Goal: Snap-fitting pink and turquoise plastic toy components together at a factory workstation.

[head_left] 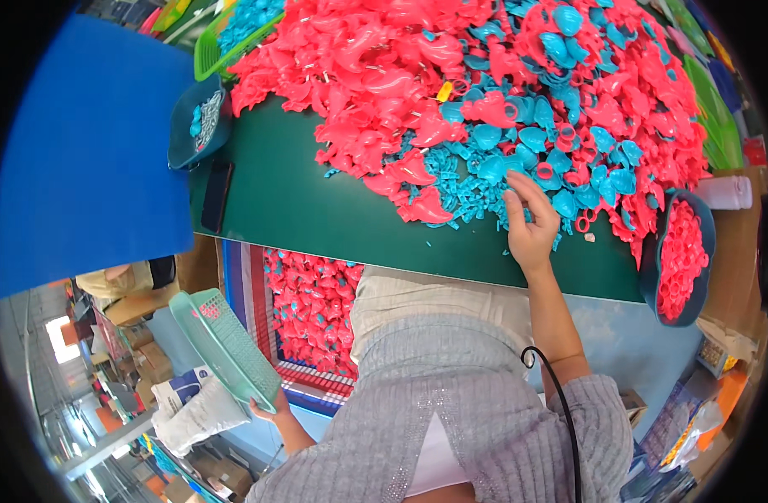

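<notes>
Low on the left, beside the table, my left hand grips the end of a pale green plastic basket with perforated walls, tilted on its side. My right hand reaches over the front of the pile, fingers lightly bent and a gap showing between thumb and fingers. Its fingertips are at the blue shell-shaped plastic pieces; I see nothing held in it. Left of that hand lie small blue plastic parts. Glossy pink plastic pieces are heaped across the far side.
A dark tub of small parts and a phone are at the green table's left end. Another tub, full of pink pieces, sits at the right edge near a pale bottle. A large container of pink pieces stands below.
</notes>
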